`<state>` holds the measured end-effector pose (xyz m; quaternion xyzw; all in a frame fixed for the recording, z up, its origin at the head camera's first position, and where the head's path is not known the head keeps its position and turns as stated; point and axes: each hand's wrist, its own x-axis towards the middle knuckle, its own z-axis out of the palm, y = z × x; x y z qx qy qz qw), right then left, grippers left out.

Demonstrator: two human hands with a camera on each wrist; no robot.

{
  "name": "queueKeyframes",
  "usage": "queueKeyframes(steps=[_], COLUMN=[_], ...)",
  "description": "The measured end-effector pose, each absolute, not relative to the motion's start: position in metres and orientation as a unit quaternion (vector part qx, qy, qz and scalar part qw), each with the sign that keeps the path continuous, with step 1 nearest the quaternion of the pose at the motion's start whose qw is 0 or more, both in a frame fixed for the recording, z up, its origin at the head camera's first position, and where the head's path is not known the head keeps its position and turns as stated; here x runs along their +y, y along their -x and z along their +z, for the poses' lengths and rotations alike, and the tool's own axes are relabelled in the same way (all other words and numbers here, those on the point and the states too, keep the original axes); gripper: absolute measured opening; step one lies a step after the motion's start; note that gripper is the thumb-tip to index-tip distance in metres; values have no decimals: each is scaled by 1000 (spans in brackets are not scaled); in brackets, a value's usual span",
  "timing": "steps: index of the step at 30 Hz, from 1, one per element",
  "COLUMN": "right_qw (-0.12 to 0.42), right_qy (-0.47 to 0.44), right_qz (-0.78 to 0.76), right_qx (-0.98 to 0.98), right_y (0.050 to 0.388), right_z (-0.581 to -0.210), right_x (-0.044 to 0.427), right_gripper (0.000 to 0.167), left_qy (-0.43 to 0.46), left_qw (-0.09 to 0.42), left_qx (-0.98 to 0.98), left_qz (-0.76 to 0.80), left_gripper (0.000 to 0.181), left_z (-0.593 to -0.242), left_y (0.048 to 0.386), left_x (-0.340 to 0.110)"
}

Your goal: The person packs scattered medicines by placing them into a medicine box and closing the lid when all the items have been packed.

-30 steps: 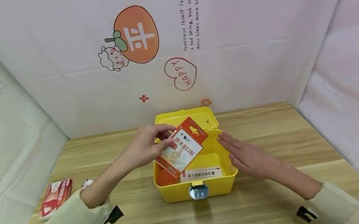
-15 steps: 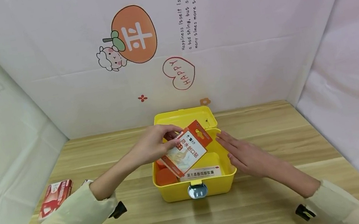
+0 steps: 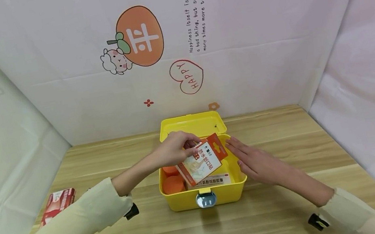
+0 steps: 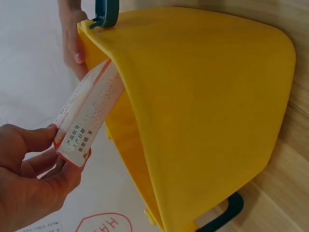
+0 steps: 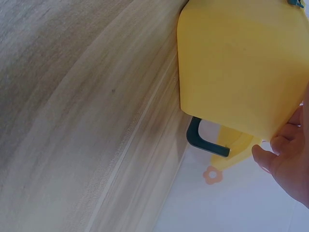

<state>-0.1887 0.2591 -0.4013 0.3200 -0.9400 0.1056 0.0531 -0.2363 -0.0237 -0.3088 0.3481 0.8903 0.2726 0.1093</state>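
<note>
Since a second ago, the left hand (image 3: 175, 148) has shifted right with the waterproof bandage box (image 3: 200, 166), uncovering more of two round orange objects (image 3: 173, 184) at the left of the yellow case (image 3: 229, 196); the right hand (image 3: 257, 163) has stayed at the case's right side. The left hand pinches the bandage box by one end between thumb and fingers. The box is tilted in the case's open mouth, its far end past the rim in the left wrist view; whether it touches anything inside cannot be told. The right hand's fingers are extended and held together against the right wall near the rim, the thumb apart.

A white capsule carton (image 3: 216, 180) lies inside, partly hidden by the bandage box. The lid (image 3: 192, 124) is flipped back. On the wooden tabletop (image 3: 278, 131), a red-and-white box (image 3: 58, 205) lies well to the left, partly behind the left sleeve (image 3: 78, 216).
</note>
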Motion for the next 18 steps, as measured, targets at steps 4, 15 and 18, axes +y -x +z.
queueKeyframes(steps=[4,15,18], right_qw=[50,57,57], right_qy=[-316,-326,-325], right_qz=[107,109,109], right_qx=[-941,-937,-938], right_y=[188,188,188], right_z=[-401,-402,-402], right_x=[259,260,260], right_gripper=[58,57,57], left_qy=[-357,-382,-389], left_qw=[123,173,185], left_qx=[889,881,879], left_qz=[259,220,205], left_gripper=[27,19,18], left_z=[-314,-324,-324], left_y=[240,242,243], left_x=[-17,2,7])
